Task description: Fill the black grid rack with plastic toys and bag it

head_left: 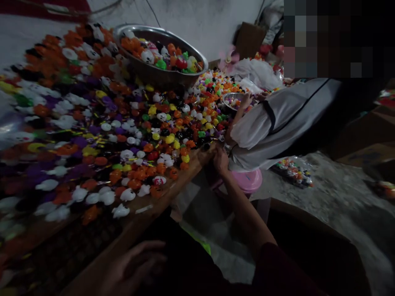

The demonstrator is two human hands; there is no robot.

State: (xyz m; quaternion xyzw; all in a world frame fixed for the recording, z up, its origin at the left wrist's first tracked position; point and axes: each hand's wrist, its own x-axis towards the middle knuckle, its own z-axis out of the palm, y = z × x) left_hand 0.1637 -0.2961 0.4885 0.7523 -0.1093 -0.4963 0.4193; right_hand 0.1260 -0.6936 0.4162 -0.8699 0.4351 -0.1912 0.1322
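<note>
My left hand (135, 265) is low in the view, over my dark lap beside the table's front edge. Its fingers are stretched out and slightly apart, blurred, with nothing visible in them. My right hand (221, 161) reaches forward to the wooden table edge (185, 169), close to the co-worker's sleeve. Its fingers look curled together; what they hold, if anything, is too dark and small to make out. A heap of small Halloween-style toy figures (132, 139) in orange, white, purple, yellow and black spreads across the table left of that hand.
A large metal basin (197, 74) of figures stands at the back. A co-worker in a white top (277, 115) sits close on the right, reaching to a smaller bowl (226, 102). Nearby are a pink stool (247, 181), a filled plastic bag (294, 172) and an open cardboard box (311, 222).
</note>
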